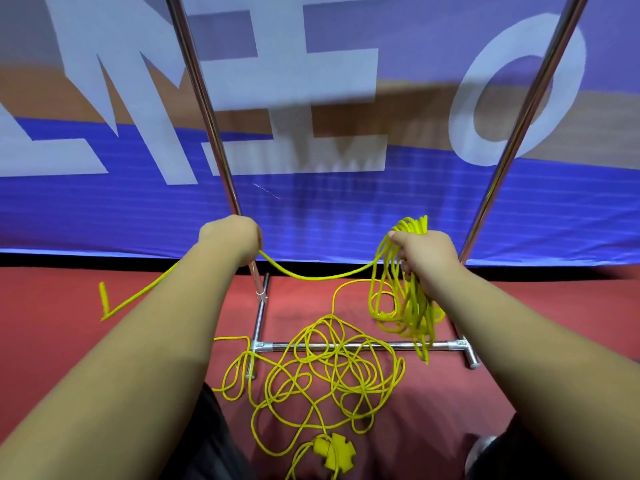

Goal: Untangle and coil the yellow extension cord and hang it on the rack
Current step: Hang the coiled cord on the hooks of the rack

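Status: coiling part done, hanging not begun.

- Our right hand grips a bunch of finished loops of the yellow extension cord, fingers curled round them. The loops hang below the fist, just in front of the rack base bar.
- Our left hand is closed round a single strand. That strand sags across to the right-hand bunch, and on the other side it runs down-left to the red floor.
- We judge that a good share of the cord is uncoiled — a loose tangle lies on the floor over and around the base bar, with the socket block nearest us.
- Left to do, as we judge it: feed the tangle through loop by loop, free it from the base bar, then hang the coil. The top rail is out of view.

Room and edges: the left upright runs just behind our left hand, and the right upright stands beside our right. The blue banner closes off the back — the open room is between the uprights and toward us. Strands crossing the base bar may snag when pulled.
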Available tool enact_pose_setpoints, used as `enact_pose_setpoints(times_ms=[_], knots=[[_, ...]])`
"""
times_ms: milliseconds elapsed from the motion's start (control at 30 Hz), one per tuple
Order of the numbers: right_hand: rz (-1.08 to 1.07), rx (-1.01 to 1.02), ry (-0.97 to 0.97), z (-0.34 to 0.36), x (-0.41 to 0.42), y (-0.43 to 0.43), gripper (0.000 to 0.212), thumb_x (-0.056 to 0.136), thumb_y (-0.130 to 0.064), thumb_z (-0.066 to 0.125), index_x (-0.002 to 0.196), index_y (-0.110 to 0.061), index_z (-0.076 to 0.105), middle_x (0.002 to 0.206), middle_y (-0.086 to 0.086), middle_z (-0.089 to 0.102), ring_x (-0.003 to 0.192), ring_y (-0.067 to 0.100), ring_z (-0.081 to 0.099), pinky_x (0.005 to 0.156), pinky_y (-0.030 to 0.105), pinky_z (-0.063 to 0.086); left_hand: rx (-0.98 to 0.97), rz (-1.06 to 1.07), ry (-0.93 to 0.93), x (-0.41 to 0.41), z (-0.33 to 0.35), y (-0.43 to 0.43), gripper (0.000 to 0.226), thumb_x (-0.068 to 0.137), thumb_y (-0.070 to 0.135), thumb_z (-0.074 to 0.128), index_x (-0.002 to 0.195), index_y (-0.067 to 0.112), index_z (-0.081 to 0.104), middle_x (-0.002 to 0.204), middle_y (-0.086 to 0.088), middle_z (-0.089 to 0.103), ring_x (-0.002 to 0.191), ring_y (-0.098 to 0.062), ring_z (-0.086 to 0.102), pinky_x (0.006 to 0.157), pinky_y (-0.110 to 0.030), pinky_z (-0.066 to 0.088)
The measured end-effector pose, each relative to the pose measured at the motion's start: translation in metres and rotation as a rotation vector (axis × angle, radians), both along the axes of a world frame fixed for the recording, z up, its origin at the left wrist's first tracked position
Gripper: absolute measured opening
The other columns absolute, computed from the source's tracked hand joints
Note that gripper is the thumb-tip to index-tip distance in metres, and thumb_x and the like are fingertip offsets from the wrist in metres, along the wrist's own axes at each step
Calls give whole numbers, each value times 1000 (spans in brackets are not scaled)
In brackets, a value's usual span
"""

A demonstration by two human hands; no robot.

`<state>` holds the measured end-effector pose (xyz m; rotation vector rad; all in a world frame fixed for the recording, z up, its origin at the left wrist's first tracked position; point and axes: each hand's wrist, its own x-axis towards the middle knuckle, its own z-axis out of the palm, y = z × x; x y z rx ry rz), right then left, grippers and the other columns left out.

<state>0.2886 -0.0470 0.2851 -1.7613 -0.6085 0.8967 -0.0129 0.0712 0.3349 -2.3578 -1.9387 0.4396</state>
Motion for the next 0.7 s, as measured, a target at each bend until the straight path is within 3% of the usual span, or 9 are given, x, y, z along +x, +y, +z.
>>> enact_pose_setpoints(times_ms=[67,133,233,300,367,467,533,600,700], knots=[[23,61,138,5,-3,-1,27,88,-31,79,75,-15,61,57,3,50,44,21,41,49,33,36,-60,-3,106,-1,-3,-3,21,89,23,64,104,32,74,101,6,67,90,-27,67,71,-37,52],[68,103,231,10,-6,-2,26,91,-29,75,74,-19,58,55,-1,45,44,19,36,48,29,34,-211,-108,159,-2,-12,-5,17,91,27,64,103,32,76,106,8,70,97,-27,67,82,-40,56],[156,84,248,15,-13,-4,18,91,-29,73,81,-19,62,56,-2,45,46,19,37,48,28,34,-465,-300,82,2,-24,-13,24,92,16,62,83,33,76,95,14,72,95,-18,66,91,-35,56],[217,54,205,15,-18,-6,13,90,-27,73,90,-15,67,58,-1,49,45,19,40,47,28,36,-594,-384,-81,11,-20,-21,30,91,12,67,83,38,79,96,16,73,93,-7,68,94,-33,55],[277,15,151,15,-23,-9,16,87,-26,74,80,-14,66,62,7,50,46,22,42,48,30,39,-669,-464,-314,23,-6,-34,27,90,13,77,96,39,79,95,16,73,82,4,65,86,-23,53],[385,-47,102,14,-31,-14,27,88,-25,74,66,-13,64,63,12,52,47,22,46,49,30,41,-678,-517,-641,34,16,-48,31,86,15,83,112,29,75,93,9,77,81,0,67,79,-18,52],[479,-67,139,18,-39,-18,15,94,-21,70,83,-11,69,69,9,67,50,18,54,49,28,44,-636,-509,-820,38,24,-54,28,83,14,86,106,26,75,93,5,79,87,-5,71,83,-23,55],[556,-105,215,21,-47,-24,9,99,-18,64,103,-10,68,87,9,79,60,16,67,50,25,49,-573,-476,-937,39,25,-56,24,81,13,88,99,22,75,90,2,78,82,-4,70,74,-19,53],[652,-136,294,23,-57,-30,16,100,-16,62,107,-6,71,106,20,79,80,27,70,59,28,53,-519,-454,-964,40,21,-55,23,80,14,89,98,17,74,86,1,77,75,-2,68,68,-14,50]])
